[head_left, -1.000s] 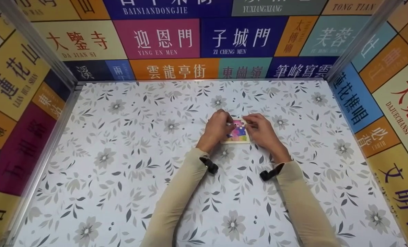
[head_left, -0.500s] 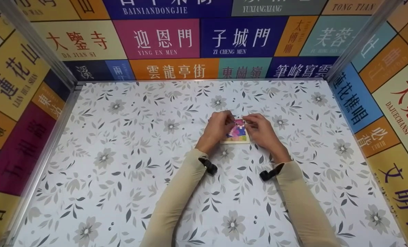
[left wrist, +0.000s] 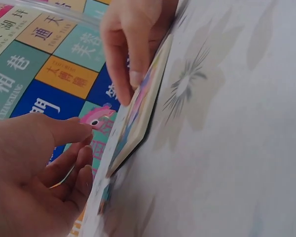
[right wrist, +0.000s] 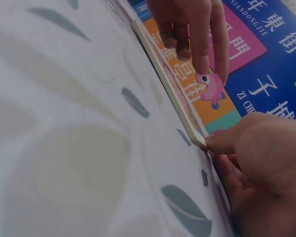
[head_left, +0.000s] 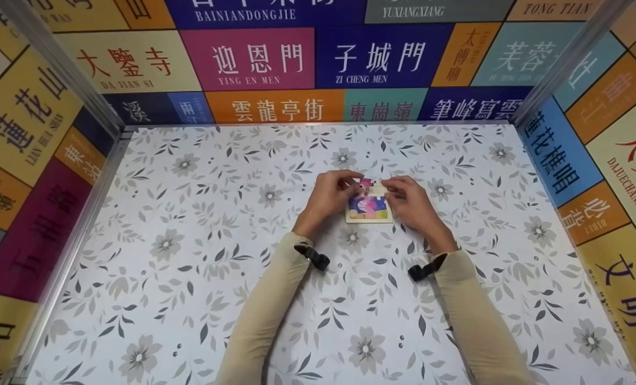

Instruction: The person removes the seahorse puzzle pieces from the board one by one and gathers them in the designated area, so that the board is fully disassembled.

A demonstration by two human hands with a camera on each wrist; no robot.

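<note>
Between the thumb and fingertips of my left hand (head_left: 328, 197) is a small pink jigsaw piece (head_left: 365, 185) with a printed eye. It hangs just above the far part of a square puzzle board (head_left: 369, 220), apart from it, as both wrist views show. Blue, pink and yellow picture pieces fill the near part of the board; a pale bare strip shows near the far edge. My right hand (head_left: 415, 206) pinches the board's right far corner, its thumb (right wrist: 224, 139) on the rim. The board lies flat on the table.
A white cloth (head_left: 211, 299) with grey flowers and leaves covers the table. Colourful panels with lettering (head_left: 264, 59) stand at the back and on both sides, with clear strips at the corners. Black camera straps (head_left: 313, 255) sit on both wrists.
My left hand has moved slightly left and lifted the pink jigsaw piece out of the board, baring a pale patch. My right hand stays at the corner. The head view has shifted slightly.
</note>
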